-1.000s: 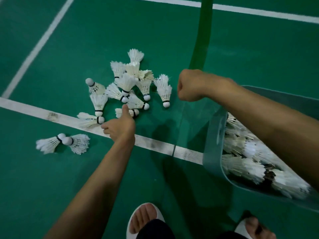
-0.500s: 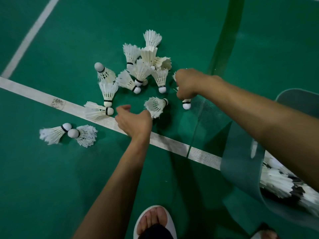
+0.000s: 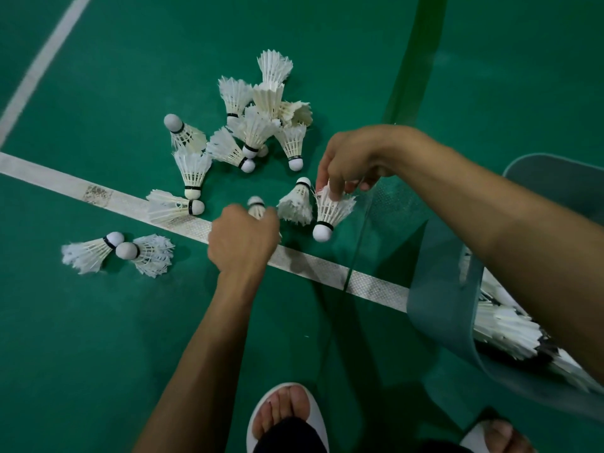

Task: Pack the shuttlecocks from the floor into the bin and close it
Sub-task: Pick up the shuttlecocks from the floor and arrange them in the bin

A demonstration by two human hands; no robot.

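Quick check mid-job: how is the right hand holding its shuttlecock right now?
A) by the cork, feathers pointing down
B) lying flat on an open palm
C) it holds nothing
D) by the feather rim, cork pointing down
D: the right hand pinches the shuttlecock at its feather rim with its fingers, and the white cork hangs below.

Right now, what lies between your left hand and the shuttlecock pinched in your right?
Head view: one loose shuttlecock, cork pointing away, lies between the left hand and the pinched shuttlecock.
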